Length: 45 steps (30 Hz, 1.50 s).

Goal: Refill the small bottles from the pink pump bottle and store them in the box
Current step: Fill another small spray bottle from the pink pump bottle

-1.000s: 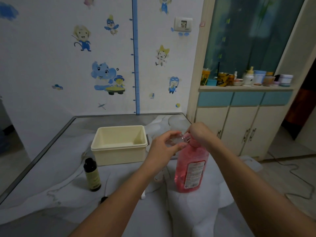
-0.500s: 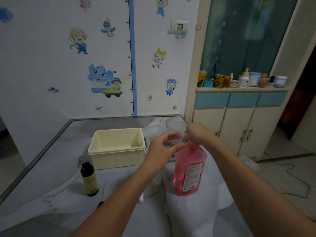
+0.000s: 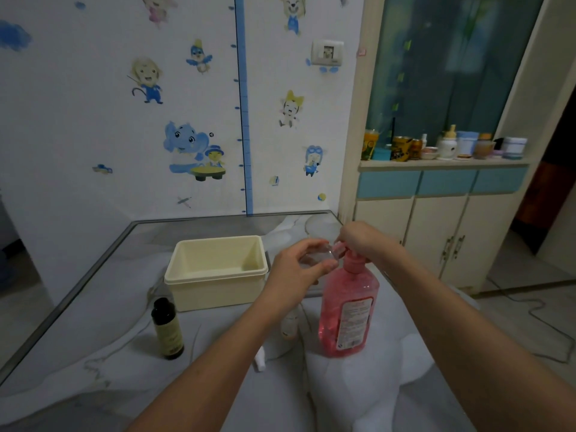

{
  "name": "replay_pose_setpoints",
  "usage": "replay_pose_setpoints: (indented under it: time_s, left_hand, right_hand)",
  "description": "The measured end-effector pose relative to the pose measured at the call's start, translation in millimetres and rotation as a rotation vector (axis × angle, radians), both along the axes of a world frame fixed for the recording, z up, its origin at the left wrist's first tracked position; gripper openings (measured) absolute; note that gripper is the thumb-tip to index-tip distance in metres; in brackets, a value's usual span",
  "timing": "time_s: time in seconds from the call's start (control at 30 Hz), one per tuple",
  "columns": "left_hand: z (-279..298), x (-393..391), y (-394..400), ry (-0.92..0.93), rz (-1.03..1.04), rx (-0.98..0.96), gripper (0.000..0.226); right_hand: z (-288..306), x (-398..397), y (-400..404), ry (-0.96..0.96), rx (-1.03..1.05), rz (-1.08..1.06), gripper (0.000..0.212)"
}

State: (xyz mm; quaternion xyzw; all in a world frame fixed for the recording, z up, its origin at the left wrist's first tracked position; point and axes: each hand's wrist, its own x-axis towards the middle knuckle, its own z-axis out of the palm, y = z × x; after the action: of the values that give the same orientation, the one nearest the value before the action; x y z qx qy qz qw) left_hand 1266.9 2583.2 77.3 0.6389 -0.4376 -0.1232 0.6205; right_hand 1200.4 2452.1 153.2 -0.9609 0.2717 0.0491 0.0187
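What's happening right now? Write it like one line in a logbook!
step: refilling | left hand: holds small clear bottle at spout | right hand: on pink pump bottle | box: empty

Cartoon-stickered wall point(image 3: 124, 120) (dim light); cream cabinet point(image 3: 436, 232) beside it.

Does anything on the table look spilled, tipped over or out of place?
Nothing stands out. The pink bottle, dark bottle and box stand upright, with no visible spill on the table.
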Motion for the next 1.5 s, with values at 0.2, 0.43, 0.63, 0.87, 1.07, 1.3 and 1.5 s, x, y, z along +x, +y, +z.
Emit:
replay_pose_setpoints:
  time_s: [0.2,0.43,0.63,0.87,1.07,1.3,1.5]
  left_hand:
    - [-11,1,-4,0.027,0.006,-0.005,0.038]
    - [-6,-1,-6,0.042,-0.02,-0.031,0.032]
    - [-2,2,-5,0.042,-0.046,-0.027,0.032]
    - [-14,4,-7,0.022,-0.017,-0.008,0.033]
    - [-3,1,-5,0.031,-0.042,-0.024,0.031]
    - [-3,3,-5,0.035,-0.06,-0.031,0.032]
    - [-11,3,-5,0.054,-0.049,-0.025,0.031]
  right_hand:
    - [-24,0,-1,-0.05,-0.142,-0.054,0.026]
    - [-12,-3,-6,-0.071,0.008,-0.01,0.024]
    - [-5,3,-8,-0.032,0.024,0.013,0.028]
    - [-30,2,-7,-0.016,-0.193,-0.015,0.029]
    - [-15,5,-16,-0.068,-0.014,-0.004,0.024]
    - [-17,7,-13,-0.032,-0.067,-0.026,0.024]
    - [-35,6,-12,-0.049,-0.222,-0.049,0.024]
